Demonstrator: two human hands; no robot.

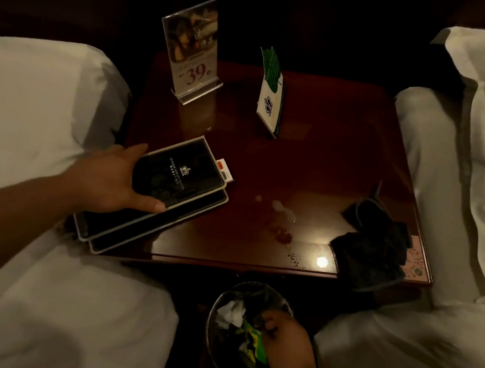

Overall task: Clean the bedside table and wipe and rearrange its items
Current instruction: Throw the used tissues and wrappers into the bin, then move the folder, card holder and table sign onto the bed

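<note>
Dim light falls on a dark wooden counter (318, 171) between two beds. Left grip (112, 177) clasps a stack of black folders (177, 179) at the near left corner, thumb on top. Beyond that grip stand an acrylic sign (193, 48) and a green-and-white card (271, 98). Right grip (283, 333) pinches a green wrapper (255, 342) inside the bin (211, 353). Above that grip, a dark cloth (372, 249) lies beside wet smears (284, 223).
</note>
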